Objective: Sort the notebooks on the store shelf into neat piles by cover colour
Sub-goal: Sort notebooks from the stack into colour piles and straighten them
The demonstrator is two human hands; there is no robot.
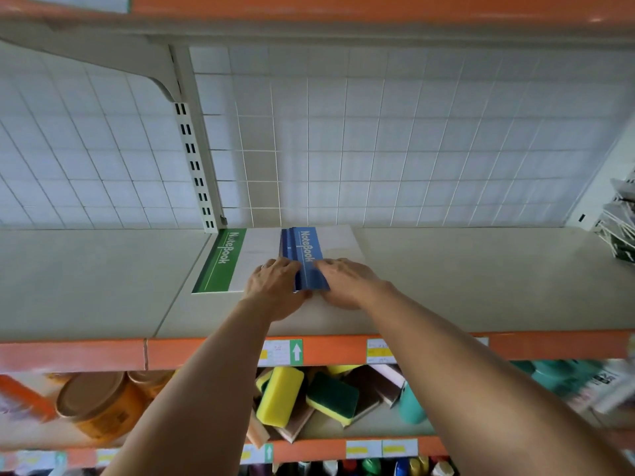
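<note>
Blue notebooks (304,257) sit mid-shelf (446,280), slightly fanned, beside the green notebook (220,261) pile. Left hand (275,286) and right hand (347,283) lie flat with fingers mostly straight, pressing the stack's two sides. Judgement: squeeze edges inward evenly, tap the near edge flush, keep clear of the green pile.

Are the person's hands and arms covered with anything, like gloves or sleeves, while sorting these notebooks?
No gloves and no sleeves show. Both forearms are bare from the bottom edge of the picture up to the wrists, with no watch or bracelet visible. The left hand seems to have a ring on one finger, seen as a small pale glint near the knuckles. The right hand shows nothing worn.
</note>
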